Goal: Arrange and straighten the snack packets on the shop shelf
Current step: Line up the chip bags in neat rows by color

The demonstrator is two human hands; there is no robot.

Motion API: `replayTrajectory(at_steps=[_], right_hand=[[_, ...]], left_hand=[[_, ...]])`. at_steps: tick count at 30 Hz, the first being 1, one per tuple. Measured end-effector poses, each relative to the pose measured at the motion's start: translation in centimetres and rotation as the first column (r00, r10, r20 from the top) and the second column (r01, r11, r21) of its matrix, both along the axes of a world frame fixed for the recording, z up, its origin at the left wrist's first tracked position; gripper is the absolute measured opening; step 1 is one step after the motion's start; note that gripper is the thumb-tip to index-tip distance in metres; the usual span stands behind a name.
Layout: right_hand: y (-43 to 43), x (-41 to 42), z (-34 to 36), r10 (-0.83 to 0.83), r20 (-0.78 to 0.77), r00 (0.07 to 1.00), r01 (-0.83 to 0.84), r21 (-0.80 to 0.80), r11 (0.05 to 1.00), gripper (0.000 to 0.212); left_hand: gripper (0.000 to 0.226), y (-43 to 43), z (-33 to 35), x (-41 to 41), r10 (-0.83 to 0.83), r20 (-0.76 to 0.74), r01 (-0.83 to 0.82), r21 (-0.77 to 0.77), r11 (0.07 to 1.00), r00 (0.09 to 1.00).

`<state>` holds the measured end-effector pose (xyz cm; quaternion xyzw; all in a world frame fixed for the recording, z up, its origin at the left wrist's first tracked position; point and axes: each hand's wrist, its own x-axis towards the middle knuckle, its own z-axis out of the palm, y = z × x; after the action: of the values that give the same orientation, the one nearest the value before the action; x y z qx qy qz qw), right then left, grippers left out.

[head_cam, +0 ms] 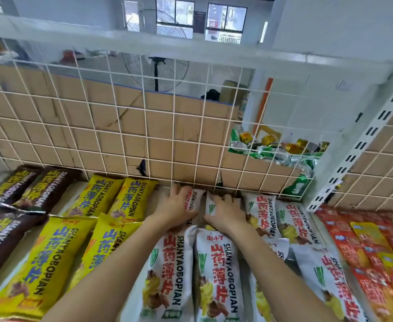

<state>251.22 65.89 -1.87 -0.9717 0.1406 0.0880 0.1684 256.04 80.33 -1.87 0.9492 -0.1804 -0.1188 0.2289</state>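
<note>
Left hand [179, 209] and right hand [225, 213] spread flat, pressing two white Shanyaobopian packets [210, 204] in back row against wire grid [121, 126], nothing pinched. Puffed bags, likely light, soft, slippery, contents crushable; nudge by edges or end seals

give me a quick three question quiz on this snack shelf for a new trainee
1. Which packets lie directly left of the yellow packets? A brown, B red, C white.
2. True or false: the left hand and right hand rest on the yellow packets.
3. Fill in: behind the wire grid, at the right, there are metal ____.

Key:
1. A, the brown packets.
2. False: both hands are on white packets at the back of the shelf.
3. cans.
</note>
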Motion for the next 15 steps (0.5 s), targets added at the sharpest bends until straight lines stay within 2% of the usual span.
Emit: replayTrajectory(at_steps=[4, 9, 15], right_hand=[[0.2, -0.2, -0.1, 0.022, 0.022, 1.000, -0.022, -0.006, 1.000, 0.068], [0.7, 0.2, -0.9, -0.028, 0.008, 1.000, 0.028, -0.022, 0.999, 0.067], [0.7, 1.0, -1.0, -0.076, 0.134, 0.988, 0.082, -0.036, 0.996, 0.060]], left_hand=[[0.079, -0.3, -0.2, -0.3, 0.008, -0.028, -0.008, 0.015, 1.000, 1.000], [0.077, -0.5, -0.4, -0.6, 0.027, -0.037, -0.027, -0.005, 1.000, 0.999], [0.075, -0.7, -0.7, 0.2, 0.072, -0.027, -0.074, -0.063, 0.995, 0.997]])
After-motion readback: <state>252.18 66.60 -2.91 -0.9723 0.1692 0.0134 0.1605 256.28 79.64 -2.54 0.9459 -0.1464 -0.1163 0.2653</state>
